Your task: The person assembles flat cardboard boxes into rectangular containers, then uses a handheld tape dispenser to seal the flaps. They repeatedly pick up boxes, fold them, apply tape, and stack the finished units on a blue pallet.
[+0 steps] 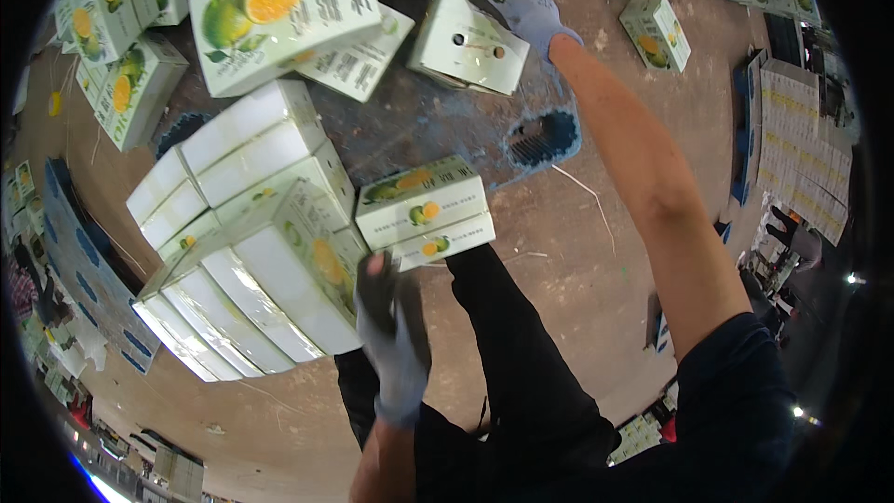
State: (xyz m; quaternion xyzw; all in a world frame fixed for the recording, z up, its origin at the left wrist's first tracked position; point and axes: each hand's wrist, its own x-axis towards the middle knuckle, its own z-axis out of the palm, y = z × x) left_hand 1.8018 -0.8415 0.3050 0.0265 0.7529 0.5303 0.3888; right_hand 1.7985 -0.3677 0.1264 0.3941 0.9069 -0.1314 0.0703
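My right hand [535,16], in a grey glove, reaches far out and grips the edge of a white carton [468,48] with round holes in its side. My left hand [395,345], gloved in grey with dark fingers, is beside the near stack of cartons [265,284]; its fingers are slightly blurred, stretched upward and seem to hold nothing. Just beyond its fingertips are two small cartons [424,207], one on the other, printed with green and orange citrus fruit. Whether the left fingers touch the cartons I cannot tell.
A blue pallet [542,138] lies under the cartons. A large citrus carton [289,14] rests tilted on others at the back. One carton [656,34] stands on the brown floor [577,298] to the right. Stacked cartons [803,121] are at far right, another blue pallet [84,256] at left.
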